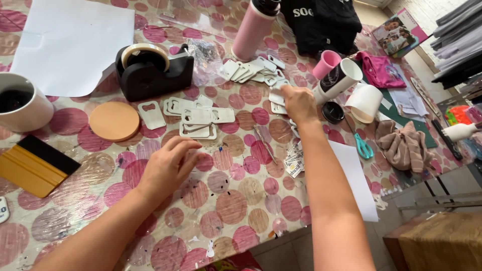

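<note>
Both hands worked white tags: the right hand point(299, 103) pinched one, the left hand point(168, 168) lay loosely open; a careless sleeve might have toppled the cups point(337, 80).

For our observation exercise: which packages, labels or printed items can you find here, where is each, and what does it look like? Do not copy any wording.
Printed box: far right corner, rectangular, pink edged, with a photo.
Printed slips: beside the right forearm, small, white with black print.
Tumbler label: by the right hand, black band on white tumbler.

Pink-dotted table point(236, 200), black tape dispenser point(153, 70), white card-shaped openers point(198, 118), round orange coaster point(114, 121), yellow squeegee point(32, 166), teal scissors point(362, 146)
</note>
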